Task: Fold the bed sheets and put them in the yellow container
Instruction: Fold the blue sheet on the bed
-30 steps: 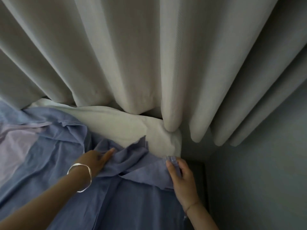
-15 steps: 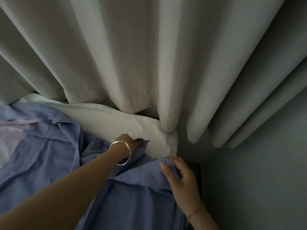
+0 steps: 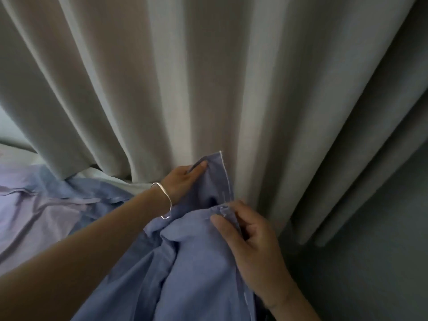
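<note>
A blue bed sheet (image 3: 190, 269) fills the lower middle of the head view, bunched and raised off the bed. My left hand (image 3: 183, 181), with a silver bangle on the wrist, pinches one corner of the sheet and holds it up against the curtain. My right hand (image 3: 250, 237) grips another hemmed edge of the same sheet just below and to the right. A paler lilac part of the bedding (image 3: 39, 218) lies flat at the left. No yellow container is in view.
Heavy beige curtains (image 3: 208, 77) hang right behind the hands and fill most of the view. A white mattress or under-sheet edge (image 3: 111, 180) shows under the curtain at the left. A dark grey wall (image 3: 375, 262) stands at the right.
Both hands have lifted the blue sheet off the white mattress corner. The left hand rose higher with its corner and came close to the right hand. The view shifted upward toward the curtain.
</note>
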The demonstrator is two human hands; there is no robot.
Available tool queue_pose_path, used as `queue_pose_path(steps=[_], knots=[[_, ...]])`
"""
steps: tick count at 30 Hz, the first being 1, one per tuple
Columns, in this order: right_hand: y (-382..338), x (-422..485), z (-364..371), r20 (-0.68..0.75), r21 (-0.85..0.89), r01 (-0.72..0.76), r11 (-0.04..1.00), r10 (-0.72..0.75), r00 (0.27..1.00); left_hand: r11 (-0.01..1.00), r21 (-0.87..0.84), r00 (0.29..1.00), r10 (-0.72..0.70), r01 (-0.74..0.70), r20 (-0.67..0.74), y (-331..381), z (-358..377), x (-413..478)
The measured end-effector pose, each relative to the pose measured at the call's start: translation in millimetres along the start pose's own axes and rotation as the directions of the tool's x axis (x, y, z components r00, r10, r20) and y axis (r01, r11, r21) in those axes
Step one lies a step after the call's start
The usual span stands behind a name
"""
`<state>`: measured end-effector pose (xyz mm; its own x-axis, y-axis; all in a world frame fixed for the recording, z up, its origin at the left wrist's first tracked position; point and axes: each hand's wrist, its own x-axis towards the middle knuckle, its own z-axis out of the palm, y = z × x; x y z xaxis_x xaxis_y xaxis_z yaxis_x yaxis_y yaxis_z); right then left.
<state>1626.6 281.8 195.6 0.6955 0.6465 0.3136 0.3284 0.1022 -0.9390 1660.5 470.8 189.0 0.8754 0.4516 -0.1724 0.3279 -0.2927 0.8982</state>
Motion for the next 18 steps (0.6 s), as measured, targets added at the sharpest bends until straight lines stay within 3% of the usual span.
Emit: queue_pose_path(steps=[2, 5, 8, 10, 14, 16, 18], knots=[[-45.2, 13.0, 4.9, 0.123, 0.041, 0.046, 0.998, -0.051, 0.991, 0.997, 0.070, 0.991, 0.017, -0.027, 0.135, 24.9, -16.5, -11.3], [-73.9, 37.7, -3.2, -0.074, 0.057, 0.115, 0.992, -0.110, 0.991, 0.990, 0.132, 0.980, 0.013, -0.040, 0.200, 51.1, -37.3, -26.8], [-57.7, 51.5, -18.0, -0.265, -0.010, 0.010, 1.000, -0.012, 0.964, 0.977, 0.173, 0.903, 0.037, -0.122, 0.428, 69.3, -51.4, -44.6], [-40.0, 52.4, -20.9, -0.336, 0.018, -0.101, 0.995, 0.102, 0.936, 0.973, 0.214, 0.868, -0.037, -0.081, 0.495, 68.9, -54.4, -47.4], [-30.0, 46.8, -18.6, -0.281, 0.237, -0.250, 0.939, 0.313, 0.907, 0.990, 0.134, 0.837, -0.115, 0.050, 0.534, 60.4, -46.3, -45.7], [-29.1, 45.1, -18.9, -0.262, 0.269, -0.274, 0.923, 0.344, 0.902, 0.993, 0.088, 0.814, -0.111, 0.074, 0.570, 58.2, -44.4, -48.0], [-23.2, 43.1, -20.5, -0.295, 0.243, -0.249, 0.938, 0.316, 0.902, 0.992, 0.127, 0.800, -0.081, 0.006, 0.595, 55.5, -39.7, -49.9]])
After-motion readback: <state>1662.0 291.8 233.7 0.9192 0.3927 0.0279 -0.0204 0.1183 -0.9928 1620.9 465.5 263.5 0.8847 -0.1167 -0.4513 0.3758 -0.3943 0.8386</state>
